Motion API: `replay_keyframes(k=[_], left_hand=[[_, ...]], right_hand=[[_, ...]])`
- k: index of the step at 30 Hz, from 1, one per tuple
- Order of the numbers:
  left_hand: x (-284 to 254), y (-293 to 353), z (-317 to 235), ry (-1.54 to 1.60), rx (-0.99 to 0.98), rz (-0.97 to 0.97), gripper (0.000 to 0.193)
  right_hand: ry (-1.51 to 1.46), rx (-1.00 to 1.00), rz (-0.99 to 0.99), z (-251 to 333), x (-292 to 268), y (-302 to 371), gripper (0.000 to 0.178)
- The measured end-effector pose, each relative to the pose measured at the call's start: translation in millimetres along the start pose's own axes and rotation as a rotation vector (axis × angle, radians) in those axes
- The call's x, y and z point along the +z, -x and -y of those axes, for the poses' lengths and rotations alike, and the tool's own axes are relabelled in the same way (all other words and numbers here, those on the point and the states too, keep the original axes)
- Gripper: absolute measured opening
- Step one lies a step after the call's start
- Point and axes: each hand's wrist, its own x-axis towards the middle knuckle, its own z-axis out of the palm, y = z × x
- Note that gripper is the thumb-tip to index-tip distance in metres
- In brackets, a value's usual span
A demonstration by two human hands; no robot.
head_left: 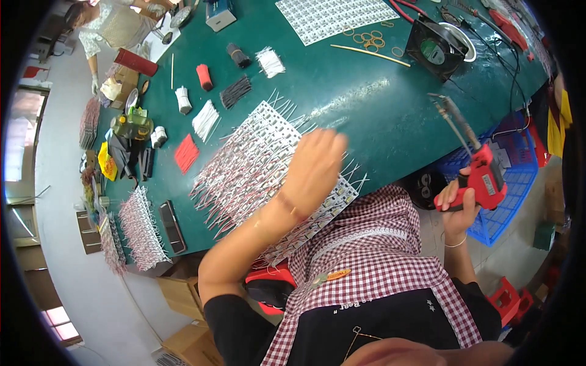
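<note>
In the head view, my only one, I see the hands well apart. The left hand [314, 168] hovers over or rests on a white panel of small circuit boards bristling with red and white wires [253, 152]; its curled fingers hide whether anything is pinched. That panel lies on the glossy green counter [381, 146] right before the person, presumably for close work. The right hand [461, 204] grips a red-and-black pistol-shaped soldering gun [488, 183], hot end raised clear of the boards, I'd judge for safety. Loose red wires [187, 154], white wires [206, 120] and black wires [235, 92] sit sorted by colour beyond the panel, likely for easy reach.
</note>
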Motion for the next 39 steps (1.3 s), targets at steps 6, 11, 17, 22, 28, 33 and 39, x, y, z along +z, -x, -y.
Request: replay_keyframes(k=[6, 11, 17, 22, 28, 33, 39], left_hand=[[121.8, -161.6, 28.9, -0.028, 0.007, -0.046, 0.009], [143.9, -213.5, 51.1, -0.054, -0.078, 0.025, 0.013], [110.0, -180.0, 57.2, -0.321, 0.372, -0.018, 0.007], [5.0, -140.2, 67.4, -0.532, 0.515, -0.174, 0.01], [-122.9, -103.9, 80.3, -0.768, 0.529, -0.305, 0.012], [-193.8, -77.5, 90.8, -1.05, 0.506, -0.321, 0.013], [-245.5, -68.3, 89.3, -1.232, 0.548, -0.283, 0.015]], right_hand=[[-0.121, -0.213, 0.001, 9.1, -5.3, -18.2, 0.043], [-0.109, -0.237, -0.036, 9.9, -21.5, -15.0, 0.044], [-0.117, -0.184, -0.037, -2.0, -30.7, -33.9, 0.044], [-0.157, -0.197, 0.031, -4.7, -19.8, -48.7, 0.044], [-0.168, -0.207, 0.087, -5.9, -10.9, -53.8, 0.044], [-0.185, -0.159, 0.06, -12.9, -3.3, -53.2, 0.042], [-0.181, -0.125, 0.021, -19.7, -2.9, -56.2, 0.04]])
